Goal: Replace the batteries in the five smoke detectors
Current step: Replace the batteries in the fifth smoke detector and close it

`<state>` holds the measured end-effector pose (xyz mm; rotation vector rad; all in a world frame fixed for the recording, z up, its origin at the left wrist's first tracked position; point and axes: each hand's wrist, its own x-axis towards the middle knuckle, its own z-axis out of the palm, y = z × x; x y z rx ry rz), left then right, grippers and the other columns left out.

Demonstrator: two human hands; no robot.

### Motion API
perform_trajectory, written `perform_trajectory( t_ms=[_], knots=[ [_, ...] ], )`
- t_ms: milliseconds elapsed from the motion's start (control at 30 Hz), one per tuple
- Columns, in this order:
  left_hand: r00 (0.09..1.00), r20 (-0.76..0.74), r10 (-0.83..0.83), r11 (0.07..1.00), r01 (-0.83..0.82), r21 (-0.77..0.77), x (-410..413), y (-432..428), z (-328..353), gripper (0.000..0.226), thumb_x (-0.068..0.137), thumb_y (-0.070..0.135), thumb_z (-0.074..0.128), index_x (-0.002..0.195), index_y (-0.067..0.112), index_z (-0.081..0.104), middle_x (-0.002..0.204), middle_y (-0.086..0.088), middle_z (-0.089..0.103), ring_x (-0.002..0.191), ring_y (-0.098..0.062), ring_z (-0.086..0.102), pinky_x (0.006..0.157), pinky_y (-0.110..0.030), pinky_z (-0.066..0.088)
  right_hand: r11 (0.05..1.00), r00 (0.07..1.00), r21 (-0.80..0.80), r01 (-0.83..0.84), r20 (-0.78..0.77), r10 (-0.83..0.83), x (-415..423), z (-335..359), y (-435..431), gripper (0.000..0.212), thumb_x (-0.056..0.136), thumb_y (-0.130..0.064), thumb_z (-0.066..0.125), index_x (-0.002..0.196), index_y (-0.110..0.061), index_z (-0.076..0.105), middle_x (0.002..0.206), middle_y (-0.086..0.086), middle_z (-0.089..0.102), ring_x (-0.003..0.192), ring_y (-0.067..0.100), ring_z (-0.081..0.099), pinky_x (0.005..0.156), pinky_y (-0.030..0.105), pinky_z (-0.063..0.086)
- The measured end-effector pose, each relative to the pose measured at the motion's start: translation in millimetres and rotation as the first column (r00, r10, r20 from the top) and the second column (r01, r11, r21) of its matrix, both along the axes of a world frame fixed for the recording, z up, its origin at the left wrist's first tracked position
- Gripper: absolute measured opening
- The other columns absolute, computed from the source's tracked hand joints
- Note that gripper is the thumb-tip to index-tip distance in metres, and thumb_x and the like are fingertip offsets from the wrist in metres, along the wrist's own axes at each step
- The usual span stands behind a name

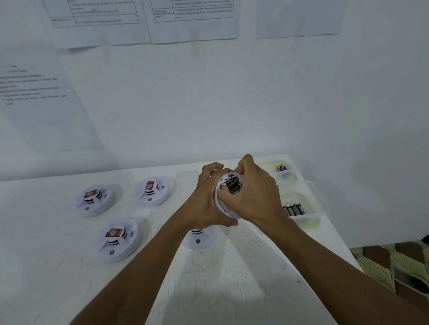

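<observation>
Both hands hold one white smoke detector (223, 205) above the table, its back turned toward me with dark batteries (233, 184) showing in its compartment. My left hand (205, 200) grips its left rim. My right hand (256, 192) curls over its right side, fingers at the top rim. Three white detectors with red labels lie face up on the table: one at far left (95, 199), one behind (151, 191), one nearer (118, 239). Another detector (200, 239) lies partly hidden under my left wrist.
A clear plastic tray (315, 206) at the table's right edge holds several dark batteries (294, 210). Behind it a second tray (290, 174) holds a yellow-blue battery (281, 168). Printed sheets hang on the white wall. Patterned floor (413, 276) shows at lower right.
</observation>
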<state>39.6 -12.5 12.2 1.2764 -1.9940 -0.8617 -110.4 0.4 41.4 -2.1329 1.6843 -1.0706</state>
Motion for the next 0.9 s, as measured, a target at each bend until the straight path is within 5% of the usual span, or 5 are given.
perform_trajectory(
  t_ms=[233,400,600,767,900],
  knots=[
    [1.000,-0.019,-0.011,0.996,0.009,-0.087,-4.9,-5.1,-1.0,0.102,0.042,0.036,0.090,0.125,0.046,0.030,0.135,0.005,0.026,0.133,-0.010,0.029,0.109,-0.026,0.034,0.979,0.986,-0.171,-0.114,0.099,0.133,-11.5,-10.4,-4.1,0.035,0.079,-0.039,0.069,0.111,-0.027,0.062,0.113,-0.009,0.060,0.095,0.007,0.060,0.076,0.029,0.053],
    [0.999,-0.013,-0.035,0.992,0.033,-0.120,-11.2,-7.3,-5.2,0.097,0.041,0.048,0.087,0.119,0.053,0.030,0.128,0.019,0.025,0.131,-0.009,0.029,0.101,-0.006,0.029,0.931,0.963,-0.279,-0.235,0.064,0.262,-23.0,-19.6,-11.3,0.027,0.083,-0.037,0.062,0.105,-0.028,0.074,0.135,0.001,0.056,0.122,0.018,0.049,0.093,0.049,0.047],
    [0.996,-0.080,-0.050,0.992,0.040,-0.124,-19.6,-5.3,1.4,0.100,0.039,0.046,0.087,0.115,0.072,0.026,0.126,0.035,0.022,0.130,-0.006,0.032,0.101,-0.016,0.038,0.919,0.950,-0.329,-0.215,0.149,0.276,-38.7,-10.8,-11.8,0.014,0.090,-0.022,0.064,0.099,-0.019,0.074,0.112,-0.007,0.065,0.111,0.015,0.051,0.090,0.040,0.045],
    [0.994,-0.096,-0.059,0.993,0.048,-0.109,-26.4,-5.7,-0.1,0.099,0.038,0.046,0.086,0.113,0.075,0.028,0.130,0.018,0.027,0.133,-0.008,0.030,0.104,-0.015,0.036,0.978,0.940,-0.184,-0.096,0.307,0.150,-92.8,-1.6,-12.4,0.010,0.087,-0.017,0.072,0.094,-0.024,0.070,0.088,-0.016,0.068,0.092,0.006,0.059,0.082,0.018,0.041],
    [0.991,-0.119,-0.061,0.994,0.050,-0.097,-38.0,-7.6,-1.0,0.099,0.037,0.045,0.086,0.112,0.075,0.029,0.132,0.020,0.024,0.134,-0.007,0.028,0.102,-0.005,0.031,1.000,0.999,-0.020,0.009,-0.041,-0.010,-154.2,-13.6,-24.6,0.007,0.088,-0.028,0.070,0.091,-0.034,0.069,0.079,-0.021,0.067,0.096,0.007,0.058,0.090,0.037,0.036]
  ],
)
